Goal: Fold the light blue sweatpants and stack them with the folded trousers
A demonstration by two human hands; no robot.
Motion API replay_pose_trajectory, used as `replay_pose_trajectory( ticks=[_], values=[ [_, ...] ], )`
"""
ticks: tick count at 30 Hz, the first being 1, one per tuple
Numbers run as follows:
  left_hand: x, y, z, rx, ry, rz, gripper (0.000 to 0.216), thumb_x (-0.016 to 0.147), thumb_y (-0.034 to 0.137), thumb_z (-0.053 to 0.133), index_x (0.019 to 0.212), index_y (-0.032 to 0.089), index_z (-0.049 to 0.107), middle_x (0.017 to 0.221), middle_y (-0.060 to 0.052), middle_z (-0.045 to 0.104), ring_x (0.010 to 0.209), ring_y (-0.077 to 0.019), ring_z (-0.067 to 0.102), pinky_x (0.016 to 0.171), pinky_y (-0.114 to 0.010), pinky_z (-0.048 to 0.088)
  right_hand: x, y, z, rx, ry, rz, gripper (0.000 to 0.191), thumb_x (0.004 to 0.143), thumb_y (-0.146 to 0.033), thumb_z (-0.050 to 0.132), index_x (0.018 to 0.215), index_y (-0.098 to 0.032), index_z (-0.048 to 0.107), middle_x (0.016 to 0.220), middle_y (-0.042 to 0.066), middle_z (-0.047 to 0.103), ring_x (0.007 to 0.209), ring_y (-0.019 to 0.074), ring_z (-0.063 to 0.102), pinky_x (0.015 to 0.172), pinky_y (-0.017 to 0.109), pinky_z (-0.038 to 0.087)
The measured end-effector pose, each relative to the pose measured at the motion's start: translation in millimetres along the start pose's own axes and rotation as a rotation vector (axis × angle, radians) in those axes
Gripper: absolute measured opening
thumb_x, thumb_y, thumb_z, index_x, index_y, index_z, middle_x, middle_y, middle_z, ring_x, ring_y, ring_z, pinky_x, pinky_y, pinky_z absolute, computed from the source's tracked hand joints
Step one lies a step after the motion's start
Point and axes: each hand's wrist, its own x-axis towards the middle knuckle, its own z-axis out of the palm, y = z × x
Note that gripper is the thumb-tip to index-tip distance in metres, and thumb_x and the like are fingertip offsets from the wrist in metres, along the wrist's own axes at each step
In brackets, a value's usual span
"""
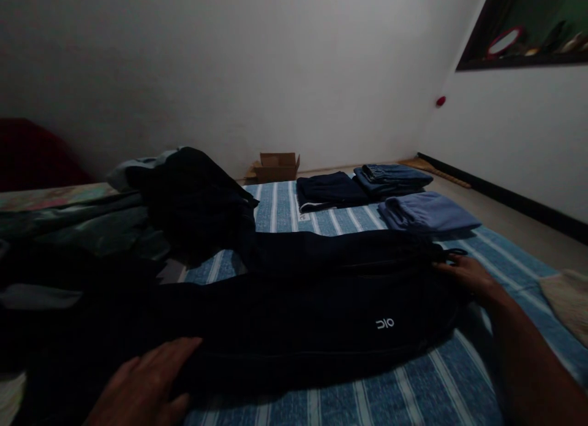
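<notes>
A pair of dark trousers with a small white logo lies stretched across the blue striped bedsheet. My left hand rests flat on the trousers' near edge at the lower left, fingers stretched out. My right hand lies on the waistband end at the right, fingers curled round the fabric edge.
A heap of dark unfolded clothes sits at the left. Three folded garments lie at the far end: dark navy, denim blue, light blue. A cardboard box stands by the wall. A pale cloth lies at the right edge.
</notes>
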Motion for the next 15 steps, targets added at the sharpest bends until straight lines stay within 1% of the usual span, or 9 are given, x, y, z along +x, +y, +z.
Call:
replay_pose_trajectory(
  ticks=[1,3,5,7,9,11,13,15],
  values=[
    [0,16,-1,0.004,-0.017,0.049,0.058,0.063,0.032,0.050,0.120,0.039,0.060,0.130,0.001,0.059,0.119,-0.0341,0.054,0.106,-0.057,0.033,-1,2,-3,-0.040,0.011,-0.013,0.041,0.059,-0.032,0.078,0.093,-0.014,0.066,0.060,0.004,0.068,0.054,0.0231,0.065,0.048,0.030,0.049],
    [2,46,-3,-0.001,-0.037,0.143,0.063,0.063,0.025,0.049,0.125,0.035,0.058,0.131,-0.001,0.058,0.121,-0.0331,0.053,0.108,-0.058,0.029,-3,7,-5,-0.128,0.017,-0.059,0.045,0.060,-0.039,0.077,0.096,-0.013,0.066,0.058,0.003,0.067,0.054,0.0229,0.065,0.048,0.029,0.047],
    [5,69,-5,-0.017,-0.044,0.211,0.067,0.064,0.018,0.047,0.128,0.032,0.056,0.131,-0.002,0.058,0.122,-0.0310,0.052,0.107,-0.055,0.033,-6,12,-2,-0.238,0.053,-0.125,0.045,0.061,-0.044,0.074,0.095,-0.015,0.067,0.055,0.002,0.066,0.053,0.0222,0.064,0.048,0.029,0.046],
    [9,84,-8,-0.030,-0.040,0.245,0.068,0.064,0.014,0.046,0.129,0.029,0.056,0.130,-0.004,0.059,0.120,-0.0301,0.054,0.105,-0.052,0.038,-11,15,5,-0.377,0.138,-0.211,0.040,0.064,-0.043,0.069,0.094,-0.016,0.069,0.057,0.002,0.065,0.055,0.0222,0.063,0.049,0.029,0.045],
    [12,91,-10,-0.036,-0.026,0.255,0.066,0.064,0.012,0.045,0.127,0.027,0.058,0.128,-0.005,0.061,0.117,-0.0294,0.057,0.102,-0.047,0.043,-17,14,12,-0.493,0.246,-0.300,0.034,0.068,-0.036,0.062,0.095,-0.017,0.069,0.064,0.004,0.067,0.061,0.0232,0.064,0.053,0.030,0.045],
    [13,92,-8,-0.040,-0.012,0.251,0.062,0.066,0.013,0.044,0.124,0.027,0.060,0.127,-0.005,0.061,0.114,-0.0286,0.059,0.099,-0.043,0.047,-24,9,16,-0.543,0.327,-0.373,0.034,0.071,-0.030,0.056,0.100,-0.017,0.069,0.071,0.005,0.069,0.067,0.0242,0.065,0.059,0.031,0.046],
    [13,90,-5,-0.049,-0.001,0.226,0.060,0.066,0.014,0.044,0.121,0.029,0.062,0.125,-0.003,0.063,0.112,-0.0283,0.060,0.096,-0.042,0.049,-34,1,15,-0.528,0.393,-0.456,0.037,0.073,-0.030,0.052,0.105,-0.019,0.067,0.079,0.006,0.072,0.074,0.0248,0.066,0.066,0.032,0.048],
    [12,87,-2,-0.066,0.021,0.186,0.058,0.064,0.014,0.046,0.116,0.034,0.064,0.118,0.000,0.067,0.109,-0.0286,0.062,0.094,-0.043,0.051,-42,-7,8,-0.487,0.448,-0.572,0.038,0.075,-0.032,0.051,0.109,-0.021,0.066,0.092,0.006,0.073,0.084,0.0253,0.067,0.075,0.033,0.049]
  ],
)
